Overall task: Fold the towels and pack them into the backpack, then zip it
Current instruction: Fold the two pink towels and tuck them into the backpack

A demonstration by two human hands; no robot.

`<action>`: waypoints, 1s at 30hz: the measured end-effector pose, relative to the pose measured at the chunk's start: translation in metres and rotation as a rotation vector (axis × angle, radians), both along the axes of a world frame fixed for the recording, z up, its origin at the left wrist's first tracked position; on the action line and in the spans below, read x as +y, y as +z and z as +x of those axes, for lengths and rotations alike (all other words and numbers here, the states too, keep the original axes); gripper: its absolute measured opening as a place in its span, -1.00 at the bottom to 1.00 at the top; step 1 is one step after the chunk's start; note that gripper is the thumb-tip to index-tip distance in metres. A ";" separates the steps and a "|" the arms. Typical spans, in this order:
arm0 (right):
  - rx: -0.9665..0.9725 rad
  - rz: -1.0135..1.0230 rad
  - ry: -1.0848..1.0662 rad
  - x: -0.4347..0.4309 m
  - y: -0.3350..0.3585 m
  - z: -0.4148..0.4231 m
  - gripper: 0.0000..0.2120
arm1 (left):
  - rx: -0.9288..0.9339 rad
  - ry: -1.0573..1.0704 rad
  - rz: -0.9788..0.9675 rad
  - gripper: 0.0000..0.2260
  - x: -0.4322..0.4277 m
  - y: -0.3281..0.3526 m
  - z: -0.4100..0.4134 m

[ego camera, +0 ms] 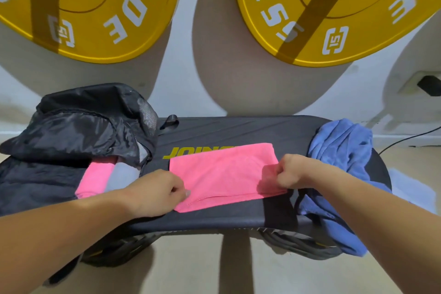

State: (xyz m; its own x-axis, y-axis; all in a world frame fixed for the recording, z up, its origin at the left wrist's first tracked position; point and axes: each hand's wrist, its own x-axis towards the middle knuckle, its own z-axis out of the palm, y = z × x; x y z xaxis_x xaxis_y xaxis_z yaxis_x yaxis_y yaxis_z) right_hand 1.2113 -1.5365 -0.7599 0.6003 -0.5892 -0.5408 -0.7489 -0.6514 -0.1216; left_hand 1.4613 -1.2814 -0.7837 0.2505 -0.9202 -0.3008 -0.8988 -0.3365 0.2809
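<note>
A pink towel (224,174) lies folded flat in the middle of a black padded bench (214,219). My left hand (157,193) pinches its near left corner. My right hand (291,172) grips its right edge, fingers closed on the cloth. A black backpack (78,131) lies open at the left end of the bench. Inside its mouth sit a folded pink towel (95,179) and a grey towel (124,174) side by side. A crumpled blue towel (343,148) is heaped at the right end and hangs over the bench edge.
Two yellow weight plates (88,7) (334,12) hang on the white wall behind the bench. A wall socket with a black plug (429,85) is at the far right, its cable running along the floor. Something white (412,188) lies on the floor by the blue towel.
</note>
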 end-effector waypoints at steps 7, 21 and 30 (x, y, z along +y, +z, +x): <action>-0.428 -0.191 -0.213 -0.023 -0.029 0.009 -0.74 | -0.015 0.306 -0.130 -0.49 -0.033 -0.014 0.022; -0.671 0.078 -0.403 -0.030 -0.026 0.044 -0.92 | 0.556 0.753 -0.207 -0.78 -0.056 -0.012 0.014; -0.618 0.660 -0.471 -0.026 0.019 0.016 -0.84 | 0.970 0.882 -0.190 -0.69 -0.038 0.038 0.006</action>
State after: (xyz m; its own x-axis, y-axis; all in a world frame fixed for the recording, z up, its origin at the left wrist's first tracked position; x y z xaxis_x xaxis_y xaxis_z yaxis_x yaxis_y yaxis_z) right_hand 1.2272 -1.5630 -0.7408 0.6686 -0.5345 -0.5170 -0.5961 0.0304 -0.8023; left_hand 1.4677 -1.3194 -0.7456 0.5401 -0.6085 -0.5814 0.1902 -0.5847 0.7886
